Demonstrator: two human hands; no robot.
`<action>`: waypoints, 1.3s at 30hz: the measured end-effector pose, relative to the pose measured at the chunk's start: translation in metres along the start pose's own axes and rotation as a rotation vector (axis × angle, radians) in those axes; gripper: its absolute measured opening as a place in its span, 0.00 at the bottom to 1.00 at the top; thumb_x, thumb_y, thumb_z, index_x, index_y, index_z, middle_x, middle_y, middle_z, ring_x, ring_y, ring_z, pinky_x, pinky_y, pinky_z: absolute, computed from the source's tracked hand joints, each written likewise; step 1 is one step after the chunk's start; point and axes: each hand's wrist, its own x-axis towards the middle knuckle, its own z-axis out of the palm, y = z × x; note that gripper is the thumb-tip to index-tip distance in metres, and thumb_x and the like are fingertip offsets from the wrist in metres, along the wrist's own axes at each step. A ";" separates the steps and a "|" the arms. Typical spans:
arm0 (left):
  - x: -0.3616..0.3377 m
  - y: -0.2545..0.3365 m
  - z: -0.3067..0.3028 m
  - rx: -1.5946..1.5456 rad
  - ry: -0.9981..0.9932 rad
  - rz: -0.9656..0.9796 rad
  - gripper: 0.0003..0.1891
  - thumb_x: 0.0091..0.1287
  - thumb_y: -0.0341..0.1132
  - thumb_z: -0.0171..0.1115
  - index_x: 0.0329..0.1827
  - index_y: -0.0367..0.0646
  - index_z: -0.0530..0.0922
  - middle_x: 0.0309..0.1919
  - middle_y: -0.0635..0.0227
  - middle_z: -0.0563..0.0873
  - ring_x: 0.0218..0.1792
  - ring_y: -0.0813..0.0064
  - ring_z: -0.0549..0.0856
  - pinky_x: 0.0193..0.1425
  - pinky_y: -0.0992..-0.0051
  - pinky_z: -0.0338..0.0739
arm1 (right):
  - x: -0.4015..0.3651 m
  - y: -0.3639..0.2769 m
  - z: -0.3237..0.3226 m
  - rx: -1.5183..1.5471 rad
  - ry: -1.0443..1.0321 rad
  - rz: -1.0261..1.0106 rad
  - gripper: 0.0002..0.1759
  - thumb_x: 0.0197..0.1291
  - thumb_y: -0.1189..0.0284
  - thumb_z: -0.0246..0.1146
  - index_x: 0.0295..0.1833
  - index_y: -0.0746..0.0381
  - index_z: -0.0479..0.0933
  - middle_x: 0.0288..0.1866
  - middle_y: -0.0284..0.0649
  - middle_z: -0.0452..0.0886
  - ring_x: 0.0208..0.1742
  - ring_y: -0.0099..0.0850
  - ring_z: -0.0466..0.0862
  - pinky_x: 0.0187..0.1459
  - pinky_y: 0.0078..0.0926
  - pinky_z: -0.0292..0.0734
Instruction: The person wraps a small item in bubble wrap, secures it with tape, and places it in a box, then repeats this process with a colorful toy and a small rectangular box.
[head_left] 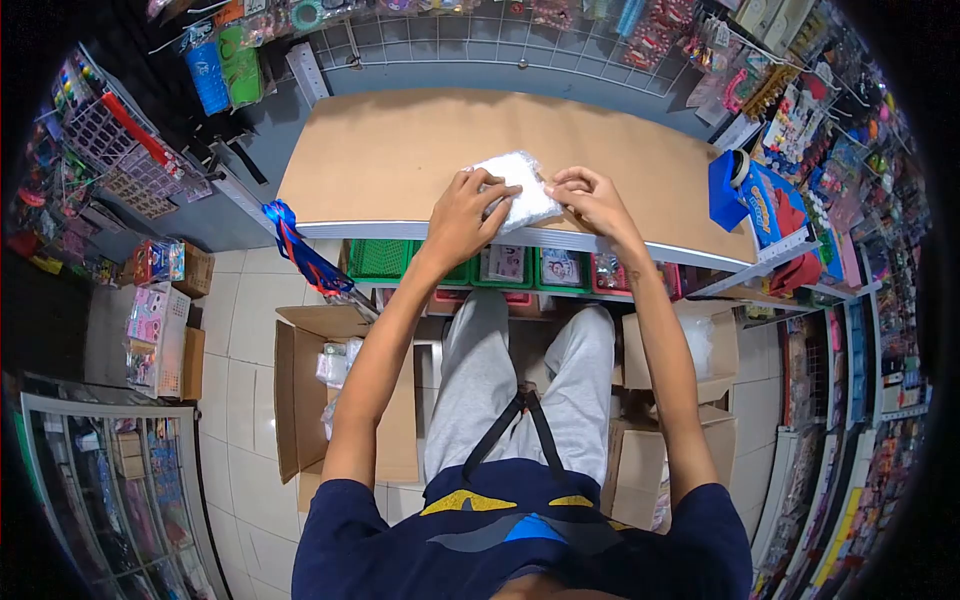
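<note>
A small white packet [525,195], which looks like bubble wrap, lies near the front edge of the brown tabletop [400,150]. My left hand [470,213] rests over its left side, fingers bent across the top and holding it. At the packet's right edge, my right hand [592,203] has thumb and fingertips drawn together in a pinch. Whatever sits between those fingertips is too small to make out.
A blue tape dispenser [728,192] with a roll stands at the table's right end. Green baskets [380,260] sit under the tabletop. Open cardboard boxes [292,400] flank my legs. Goods hang on a wire grid [430,48] behind and on racks both sides.
</note>
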 end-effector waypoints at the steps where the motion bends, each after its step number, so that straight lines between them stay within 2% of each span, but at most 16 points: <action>1: 0.000 0.001 -0.001 -0.014 -0.018 -0.014 0.13 0.70 0.37 0.61 0.54 0.50 0.86 0.48 0.65 0.83 0.53 0.60 0.79 0.61 0.61 0.76 | 0.003 0.006 0.000 -0.043 -0.009 0.002 0.16 0.61 0.68 0.74 0.51 0.63 0.80 0.33 0.30 0.82 0.28 0.14 0.76 0.26 0.13 0.64; 2: 0.001 0.002 -0.003 -0.026 -0.036 -0.027 0.13 0.70 0.37 0.61 0.54 0.49 0.86 0.49 0.64 0.82 0.54 0.59 0.79 0.61 0.61 0.76 | 0.006 0.011 0.000 -0.017 -0.011 -0.052 0.14 0.61 0.67 0.75 0.45 0.64 0.82 0.29 0.28 0.81 0.22 0.13 0.70 0.22 0.14 0.59; 8: 0.001 0.000 -0.012 -0.206 0.001 -0.064 0.22 0.71 0.40 0.63 0.66 0.45 0.75 0.59 0.56 0.78 0.63 0.53 0.76 0.67 0.60 0.73 | 0.000 0.009 -0.002 0.028 -0.014 0.020 0.15 0.62 0.64 0.74 0.46 0.64 0.85 0.29 0.29 0.82 0.24 0.12 0.71 0.24 0.14 0.61; 11: -0.003 0.007 -0.016 -0.264 0.086 -0.037 0.31 0.68 0.42 0.68 0.72 0.44 0.69 0.62 0.52 0.77 0.66 0.52 0.75 0.71 0.57 0.70 | -0.008 -0.001 0.003 -0.069 0.004 -0.029 0.18 0.64 0.62 0.73 0.46 0.67 0.85 0.32 0.35 0.86 0.31 0.18 0.80 0.32 0.17 0.72; 12: -0.002 0.010 -0.018 -0.269 0.117 -0.011 0.34 0.67 0.43 0.70 0.73 0.43 0.68 0.63 0.51 0.77 0.66 0.51 0.75 0.72 0.56 0.69 | -0.007 0.003 0.005 -0.080 -0.007 -0.091 0.19 0.62 0.62 0.74 0.45 0.68 0.85 0.35 0.39 0.88 0.37 0.21 0.83 0.40 0.20 0.77; 15: -0.001 0.011 -0.032 0.042 -0.125 0.061 0.38 0.61 0.44 0.76 0.73 0.44 0.69 0.65 0.52 0.78 0.67 0.51 0.75 0.75 0.51 0.67 | 0.002 0.011 0.006 -0.171 0.032 -0.059 0.17 0.60 0.64 0.75 0.45 0.67 0.85 0.35 0.40 0.89 0.36 0.22 0.85 0.39 0.20 0.77; 18: -0.005 -0.001 -0.022 0.115 -0.151 0.162 0.41 0.55 0.44 0.79 0.73 0.48 0.70 0.66 0.55 0.78 0.67 0.52 0.76 0.76 0.49 0.66 | 0.004 0.014 0.009 -0.025 0.050 -0.025 0.16 0.58 0.66 0.75 0.46 0.66 0.86 0.34 0.40 0.89 0.34 0.22 0.84 0.38 0.19 0.77; 21: -0.009 -0.001 -0.016 0.157 -0.135 0.164 0.41 0.54 0.40 0.79 0.73 0.55 0.71 0.65 0.58 0.79 0.66 0.52 0.76 0.76 0.49 0.67 | 0.003 0.020 0.013 -0.053 0.090 -0.101 0.18 0.59 0.66 0.75 0.50 0.66 0.85 0.28 0.35 0.85 0.31 0.22 0.83 0.38 0.19 0.78; 25: -0.019 -0.009 -0.010 0.247 -0.033 0.253 0.32 0.55 0.28 0.72 0.66 0.60 0.80 0.62 0.61 0.81 0.62 0.54 0.80 0.67 0.55 0.76 | -0.021 0.014 0.015 -0.146 -0.012 -0.281 0.24 0.59 0.65 0.75 0.59 0.63 0.81 0.37 0.36 0.83 0.41 0.25 0.83 0.44 0.25 0.80; 27: -0.020 -0.008 -0.012 0.155 -0.011 0.188 0.30 0.54 0.26 0.71 0.63 0.56 0.82 0.58 0.61 0.83 0.59 0.54 0.82 0.65 0.56 0.77 | -0.037 0.010 0.013 -0.274 -0.155 -0.490 0.26 0.59 0.66 0.75 0.63 0.59 0.80 0.45 0.38 0.81 0.49 0.28 0.83 0.49 0.30 0.81; 28: -0.020 -0.006 -0.015 0.110 0.001 0.155 0.28 0.54 0.25 0.70 0.62 0.53 0.83 0.56 0.61 0.85 0.58 0.53 0.83 0.64 0.56 0.77 | -0.051 -0.006 0.015 -0.330 -0.174 -0.453 0.28 0.57 0.66 0.76 0.64 0.55 0.80 0.55 0.40 0.78 0.57 0.33 0.80 0.56 0.36 0.80; 31: -0.012 0.000 -0.015 -0.300 0.067 -0.062 0.25 0.54 0.25 0.70 0.58 0.46 0.83 0.49 0.59 0.88 0.52 0.52 0.85 0.61 0.61 0.78 | -0.043 -0.011 0.022 -0.489 -0.030 -0.595 0.29 0.54 0.67 0.78 0.63 0.54 0.80 0.53 0.40 0.79 0.57 0.35 0.80 0.57 0.37 0.81; 32: -0.010 0.006 -0.013 -0.488 0.088 -0.184 0.16 0.65 0.32 0.69 0.55 0.38 0.82 0.43 0.62 0.89 0.47 0.60 0.87 0.56 0.67 0.79 | -0.033 -0.008 0.023 -0.555 0.094 -0.725 0.29 0.54 0.68 0.78 0.62 0.59 0.80 0.52 0.39 0.80 0.56 0.32 0.82 0.54 0.33 0.81; 35: -0.006 0.029 -0.014 -0.760 0.188 -0.567 0.19 0.77 0.46 0.61 0.53 0.36 0.82 0.43 0.66 0.88 0.45 0.73 0.85 0.53 0.72 0.78 | -0.022 -0.042 0.035 -0.157 -0.033 -0.544 0.25 0.57 0.71 0.77 0.60 0.66 0.80 0.53 0.38 0.81 0.50 0.27 0.84 0.51 0.25 0.81; 36: -0.003 0.043 -0.022 -0.816 0.197 -0.575 0.28 0.80 0.55 0.52 0.52 0.34 0.82 0.43 0.69 0.87 0.44 0.83 0.81 0.50 0.76 0.78 | -0.020 -0.044 0.045 0.152 -0.099 -0.398 0.24 0.62 0.69 0.75 0.58 0.71 0.80 0.52 0.39 0.84 0.45 0.23 0.85 0.48 0.20 0.80; 39: -0.014 0.065 -0.038 -1.030 0.266 -0.810 0.27 0.80 0.55 0.52 0.52 0.34 0.82 0.43 0.68 0.87 0.42 0.86 0.81 0.48 0.79 0.77 | -0.029 -0.044 0.070 0.300 -0.075 -0.226 0.24 0.63 0.68 0.74 0.59 0.72 0.80 0.49 0.40 0.86 0.45 0.20 0.85 0.46 0.17 0.80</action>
